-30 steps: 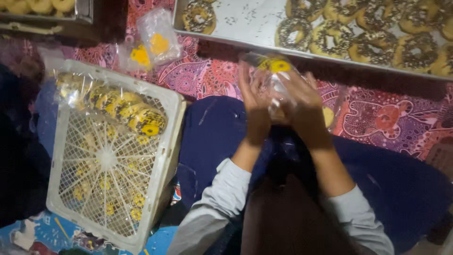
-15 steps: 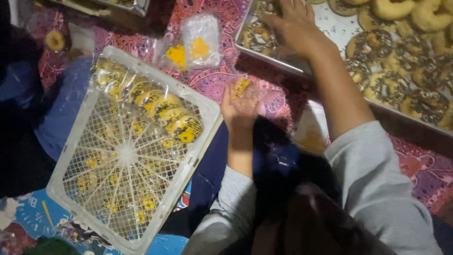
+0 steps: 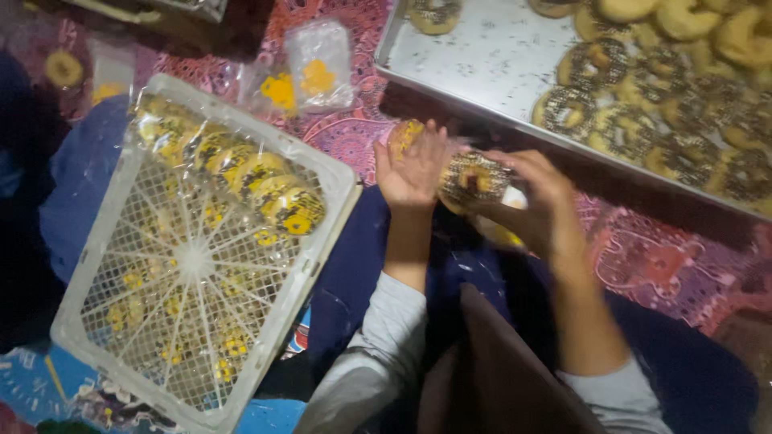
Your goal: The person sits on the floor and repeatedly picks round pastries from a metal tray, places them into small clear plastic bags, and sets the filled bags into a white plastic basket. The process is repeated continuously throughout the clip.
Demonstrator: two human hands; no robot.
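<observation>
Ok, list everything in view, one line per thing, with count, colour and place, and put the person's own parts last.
white plastic crate: one, lattice floor, lower left.
bagged doughnuts: a row, exact count unclear, dark with yellow spots, along the crate's upper edge.
clear bags: two or so with yellow patches, on the cloth above the crate.
metal tray: one, silver, top right.
loose doughnuts: many, dark-drizzled and plain golden, on the tray's right part.
patterned cloth: red-pink, under everything.
doughnut in hand: one, dark-drizzled, centre.
left hand: holds a plastic bag against the doughnut.
right hand: grips the doughnut.
grey sleeves: two, bottom.
</observation>
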